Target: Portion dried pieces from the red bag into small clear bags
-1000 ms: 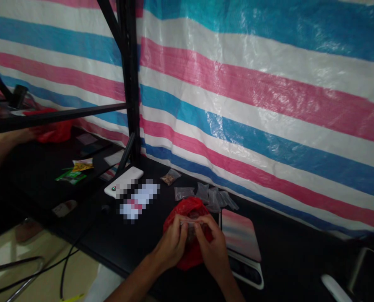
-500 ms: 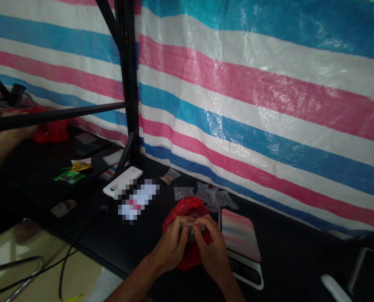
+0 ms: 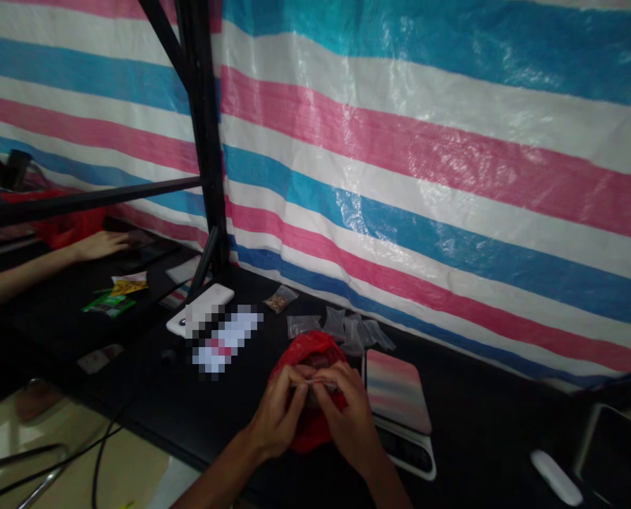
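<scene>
My left hand and my right hand meet over a red plastic bag, fingers and thumbs pinched together. Between the fingertips they grip the edge of a small clear plastic bag; its lower part and contents are mostly hidden. The red bag stands open on the black table. Close by on the right is a digital scale with a shiny platform. Behind the red bag lie several small clear bags, and farther left a clear bag of brown bits.
To the left are a white box-like device and a pixelated paper. Beyond the black metal frame, another person's hand rests near a red bag and colourful packets. A white object lies at right.
My fingers have shifted slightly along the small clear bag's edge, staying pinched. The other person's hand has moved from the red bag onto their table. The view has turned slightly right.
</scene>
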`<state>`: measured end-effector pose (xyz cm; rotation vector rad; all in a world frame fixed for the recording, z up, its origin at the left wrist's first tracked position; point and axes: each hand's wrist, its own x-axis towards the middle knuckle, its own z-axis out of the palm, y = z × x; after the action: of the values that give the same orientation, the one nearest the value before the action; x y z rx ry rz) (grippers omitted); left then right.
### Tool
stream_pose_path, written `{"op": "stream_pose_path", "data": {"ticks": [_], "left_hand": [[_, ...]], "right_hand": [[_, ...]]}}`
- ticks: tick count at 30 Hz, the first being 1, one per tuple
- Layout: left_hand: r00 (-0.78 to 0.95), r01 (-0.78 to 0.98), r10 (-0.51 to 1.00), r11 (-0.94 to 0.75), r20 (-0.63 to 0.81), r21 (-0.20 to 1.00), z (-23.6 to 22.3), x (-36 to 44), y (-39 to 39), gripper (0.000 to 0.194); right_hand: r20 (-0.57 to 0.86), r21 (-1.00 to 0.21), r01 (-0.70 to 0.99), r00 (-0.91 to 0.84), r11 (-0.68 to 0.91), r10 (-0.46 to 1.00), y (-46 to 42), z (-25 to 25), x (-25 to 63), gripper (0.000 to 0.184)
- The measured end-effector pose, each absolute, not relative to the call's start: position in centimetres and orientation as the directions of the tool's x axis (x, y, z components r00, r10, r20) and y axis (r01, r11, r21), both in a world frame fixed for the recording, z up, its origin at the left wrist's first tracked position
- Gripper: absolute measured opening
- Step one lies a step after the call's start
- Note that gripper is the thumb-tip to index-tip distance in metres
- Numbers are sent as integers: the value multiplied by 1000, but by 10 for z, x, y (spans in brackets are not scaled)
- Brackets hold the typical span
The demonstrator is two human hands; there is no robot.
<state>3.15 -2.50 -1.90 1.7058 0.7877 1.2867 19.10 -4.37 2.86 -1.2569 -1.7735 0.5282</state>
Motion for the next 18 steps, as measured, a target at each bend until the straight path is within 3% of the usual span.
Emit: {"op": "stream_pose_path", "data": {"ticks": [5,8,10,12,14,16,18], "left_hand": [[282,131,814,-557,508,820,-12,32,-28,24],[222,181,767,-639,602,748,7,28,-20,27],[-15,189,760,-635,649,749,29,20,-2,31],[-272,281,777,-500,568,819,55,10,28,28],[-209,389,856,-372,474,843,77,1,67,28],[-66,612,936,-236,346,755,88,-6,107,27],[-57,686,961,-159,270,710,88,-11,142,25]], "right_hand": [[454,-686,581,-129,438,882,-46,28,192,10],[520,-701,544,-55,462,853,-47,29,194,5],[574,-722,503,53,475,817,-46,29,197,13],[599,-734,494,146,466,788,-43,29,203,20],[603,-739,507,204,444,771,-39,30,208,20],[607,-735,525,225,430,762,-35,30,212,21],[609,-729,539,231,422,759,-33,31,214,22]]}}
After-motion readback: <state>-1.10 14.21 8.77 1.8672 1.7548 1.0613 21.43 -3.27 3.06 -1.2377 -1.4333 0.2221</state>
